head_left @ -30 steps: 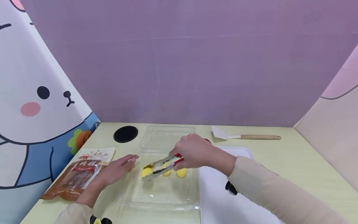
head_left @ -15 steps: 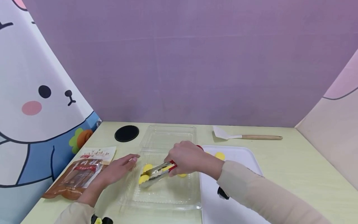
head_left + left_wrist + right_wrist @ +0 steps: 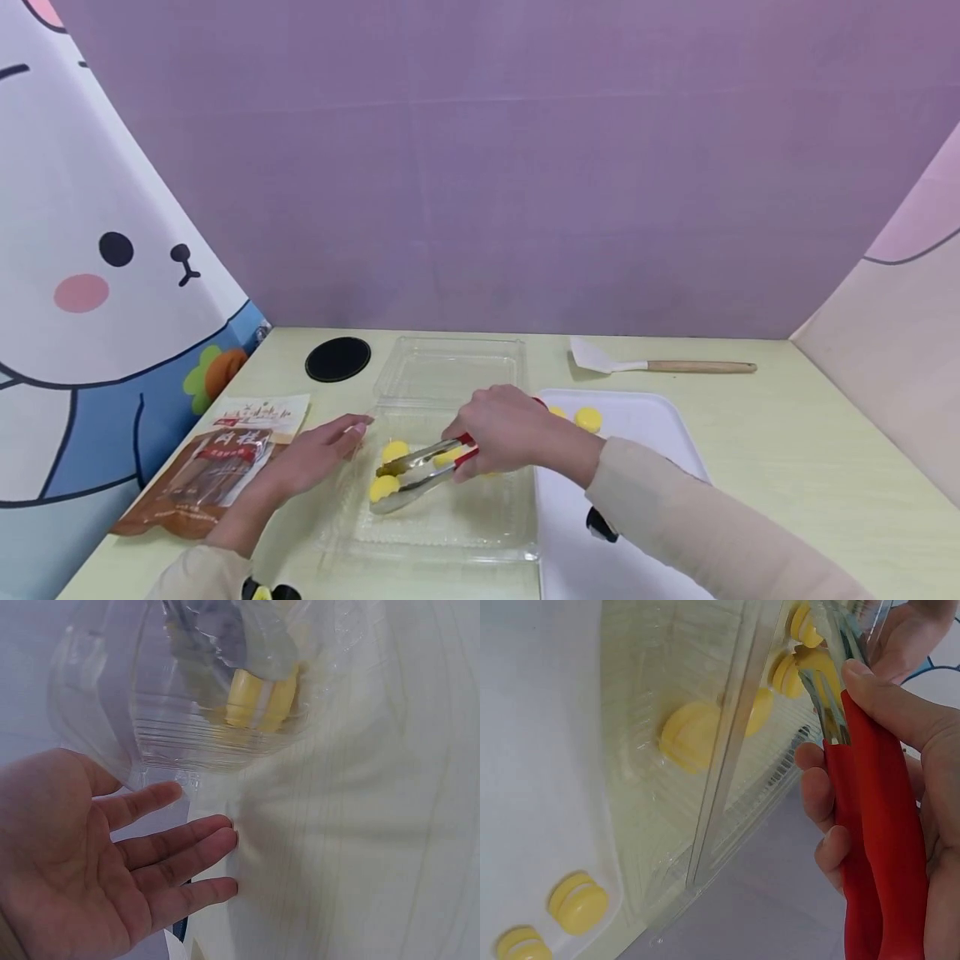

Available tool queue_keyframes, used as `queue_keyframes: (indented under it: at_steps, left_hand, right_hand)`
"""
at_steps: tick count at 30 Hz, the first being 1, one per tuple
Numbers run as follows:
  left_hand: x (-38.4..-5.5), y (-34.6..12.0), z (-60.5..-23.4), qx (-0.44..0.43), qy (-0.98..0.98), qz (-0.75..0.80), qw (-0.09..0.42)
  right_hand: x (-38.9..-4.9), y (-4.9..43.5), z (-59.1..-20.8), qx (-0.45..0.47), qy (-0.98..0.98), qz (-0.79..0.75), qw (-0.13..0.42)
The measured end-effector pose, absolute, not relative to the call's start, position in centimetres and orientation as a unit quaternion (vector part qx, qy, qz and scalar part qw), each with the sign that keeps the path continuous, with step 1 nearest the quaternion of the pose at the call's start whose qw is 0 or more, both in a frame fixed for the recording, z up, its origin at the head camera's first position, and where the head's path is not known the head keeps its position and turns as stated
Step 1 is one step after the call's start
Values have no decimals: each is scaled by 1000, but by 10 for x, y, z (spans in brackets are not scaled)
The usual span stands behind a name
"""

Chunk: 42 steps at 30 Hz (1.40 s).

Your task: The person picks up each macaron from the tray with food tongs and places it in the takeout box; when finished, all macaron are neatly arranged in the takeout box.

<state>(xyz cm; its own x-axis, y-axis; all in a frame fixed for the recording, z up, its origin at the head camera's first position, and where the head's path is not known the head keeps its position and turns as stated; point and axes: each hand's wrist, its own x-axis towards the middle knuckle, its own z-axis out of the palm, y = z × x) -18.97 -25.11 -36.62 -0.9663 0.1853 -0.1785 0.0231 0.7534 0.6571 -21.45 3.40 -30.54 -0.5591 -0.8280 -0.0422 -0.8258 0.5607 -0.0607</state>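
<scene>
The red-handled tongs (image 3: pixel 412 492) have shifted nearer since a second ago; the right hand (image 3: pixel 501 427) grips them, tips around a yellow macaron (image 3: pixel 385 490) at the clear clamshell container's (image 3: pixel 450 537) left side. The left hand (image 3: pixel 321 454), fingers extended, holds nothing beside it.

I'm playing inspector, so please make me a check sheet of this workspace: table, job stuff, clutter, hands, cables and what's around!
Surface: pale table.
Job's things: red-handled tongs, tips either side of a yellow piece in the open clear box; more yellow pieces there and on the white tray.
Clutter: brown packet, black disc, spatula.
Hands: right hand grips the tongs; left hand beside the box, contact unclear.
Cables: nothing seen.
Surroundings: purple backdrop, cartoon panel.
</scene>
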Motion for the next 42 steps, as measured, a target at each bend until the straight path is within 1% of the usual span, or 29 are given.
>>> queue_keyframes:
  at_steps: [14, 24, 34, 42]
  left_hand:
    - [-190, -250, -366, 53, 931, 343, 113]
    - [-189, -251, -368, 49, 930, 345, 118]
    - [-189, -252, -367, 46, 929, 347, 116]
    - [-189, -251, -366, 46, 931, 344, 115]
  right_hand:
    - [-208, 87, -291, -433, 896, -97, 16]
    - [-203, 135, -280, -402, 906, -133, -28]
    - [-196, 186, -268, -333, 930, -155, -35]
    - [-195, 224, -279, -305, 939, -148, -57]
